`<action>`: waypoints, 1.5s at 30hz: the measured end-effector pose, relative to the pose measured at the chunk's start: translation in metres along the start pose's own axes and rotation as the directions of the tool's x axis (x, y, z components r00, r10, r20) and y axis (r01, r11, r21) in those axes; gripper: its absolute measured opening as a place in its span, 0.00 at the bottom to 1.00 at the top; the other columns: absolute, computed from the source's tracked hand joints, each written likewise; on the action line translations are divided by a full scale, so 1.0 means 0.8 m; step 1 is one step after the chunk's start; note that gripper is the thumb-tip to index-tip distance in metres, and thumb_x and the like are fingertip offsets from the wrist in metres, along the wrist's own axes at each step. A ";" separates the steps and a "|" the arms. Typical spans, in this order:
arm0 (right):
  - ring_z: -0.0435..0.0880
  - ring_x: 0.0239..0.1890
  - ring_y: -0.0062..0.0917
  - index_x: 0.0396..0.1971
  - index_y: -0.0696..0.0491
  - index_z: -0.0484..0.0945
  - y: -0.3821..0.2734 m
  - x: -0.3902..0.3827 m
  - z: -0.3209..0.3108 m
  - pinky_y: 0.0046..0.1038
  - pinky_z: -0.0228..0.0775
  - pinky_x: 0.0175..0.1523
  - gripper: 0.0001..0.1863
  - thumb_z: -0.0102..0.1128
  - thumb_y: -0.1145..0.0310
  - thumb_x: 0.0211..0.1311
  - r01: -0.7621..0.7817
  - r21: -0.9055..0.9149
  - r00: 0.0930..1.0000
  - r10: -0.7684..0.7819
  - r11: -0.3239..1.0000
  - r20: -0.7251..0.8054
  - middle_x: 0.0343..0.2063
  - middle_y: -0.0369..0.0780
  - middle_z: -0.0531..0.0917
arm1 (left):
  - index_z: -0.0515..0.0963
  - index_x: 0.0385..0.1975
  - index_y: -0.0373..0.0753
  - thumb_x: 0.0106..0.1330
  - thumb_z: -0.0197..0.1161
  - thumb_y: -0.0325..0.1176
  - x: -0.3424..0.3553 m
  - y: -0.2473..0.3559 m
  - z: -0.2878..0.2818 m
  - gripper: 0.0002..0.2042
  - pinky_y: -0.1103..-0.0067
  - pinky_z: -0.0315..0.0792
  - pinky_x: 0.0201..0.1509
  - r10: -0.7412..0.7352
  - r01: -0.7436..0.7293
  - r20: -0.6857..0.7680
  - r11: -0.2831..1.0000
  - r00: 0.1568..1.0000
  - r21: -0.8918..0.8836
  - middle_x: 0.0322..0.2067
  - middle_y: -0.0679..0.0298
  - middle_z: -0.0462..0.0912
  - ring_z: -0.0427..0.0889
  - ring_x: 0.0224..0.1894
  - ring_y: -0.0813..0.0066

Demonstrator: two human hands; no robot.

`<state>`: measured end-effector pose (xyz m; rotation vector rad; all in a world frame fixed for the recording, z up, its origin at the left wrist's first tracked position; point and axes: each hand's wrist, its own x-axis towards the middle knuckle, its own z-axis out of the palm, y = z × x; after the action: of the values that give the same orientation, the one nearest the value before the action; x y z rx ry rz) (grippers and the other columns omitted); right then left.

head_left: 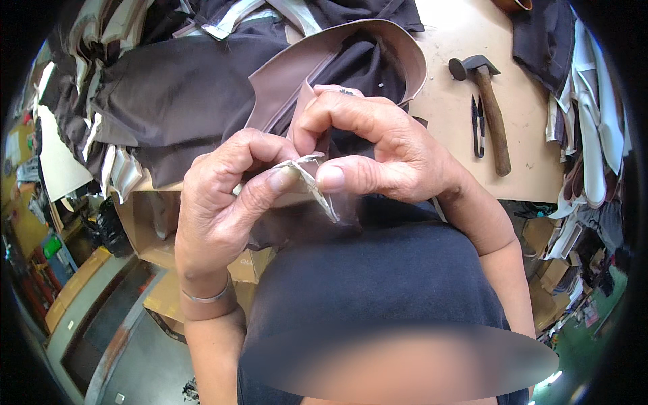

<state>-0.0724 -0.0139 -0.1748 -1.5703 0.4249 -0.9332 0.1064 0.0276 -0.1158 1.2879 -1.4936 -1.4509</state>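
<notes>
Close together above the table's near edge, both hands pinch a brown leather-like piece (302, 115) with a pale, ragged edge strip (322, 196). My left hand (226, 189) is closed, its thumb and bent forefinger pressed on the pale strip. Thumb and curled fingers of my right hand (391, 145) grip the piece from the other side; part of it is hidden behind them. A wide curved brown band (290, 77) loops on the table just beyond the fingers. Whether it is joined to the held piece, I cannot tell.
Dark brown cloth or leather pieces (182, 101) are heaped at the left on the pale tabletop (445, 142). At the right lie a wooden-handled hammer (495, 118) and black thread snips (478, 128). Pale and dark pieces (590, 128) hang over the right edge. A cardboard box (169, 304) stands below.
</notes>
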 end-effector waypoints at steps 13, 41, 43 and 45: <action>0.74 0.32 0.24 0.30 0.53 0.73 -0.016 0.001 0.003 0.38 0.48 0.59 0.12 0.60 0.63 0.48 0.008 -0.380 1.000 0.003 0.925 0.027 0.25 0.33 0.74 | 0.75 0.23 0.32 0.45 0.67 0.29 0.001 0.003 0.000 0.10 0.89 0.67 0.28 -0.056 0.055 0.000 0.988 0.998 0.143 0.18 0.66 0.76 0.74 0.22 0.84; 0.77 0.23 0.24 0.26 0.58 0.76 -0.013 0.003 -0.002 0.21 0.65 0.31 0.04 0.57 0.76 0.48 -0.019 -0.330 0.999 0.001 0.944 -0.053 0.20 0.38 0.78 | 0.72 0.20 0.33 0.54 0.61 0.26 0.012 -0.018 -0.005 0.05 0.90 0.65 0.24 -0.179 0.213 0.139 0.935 0.974 -0.285 0.17 0.65 0.76 0.72 0.21 0.87; 0.77 0.23 0.23 0.27 0.58 0.76 -0.015 0.003 -0.004 0.21 0.66 0.31 0.04 0.58 0.76 0.48 -0.035 -0.337 0.998 0.017 0.941 -0.056 0.20 0.38 0.78 | 0.72 0.20 0.32 0.55 0.60 0.27 0.014 -0.020 -0.008 0.06 0.89 0.66 0.24 -0.181 0.210 0.129 0.943 0.975 -0.258 0.17 0.64 0.76 0.73 0.21 0.85; 0.77 0.24 0.23 0.27 0.58 0.76 -0.014 0.002 -0.003 0.21 0.66 0.31 0.04 0.57 0.76 0.49 -0.047 -0.316 0.997 0.027 0.948 -0.066 0.21 0.39 0.78 | 0.73 0.21 0.31 0.58 0.58 0.29 0.015 -0.019 -0.007 0.08 0.87 0.68 0.24 -0.205 0.236 0.134 0.924 0.970 -0.300 0.17 0.61 0.76 0.75 0.20 0.81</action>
<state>-0.0757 -0.0143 -0.1636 -1.8205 0.6720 -0.9179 0.1113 0.0158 -0.1316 1.2282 -1.1427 -1.8403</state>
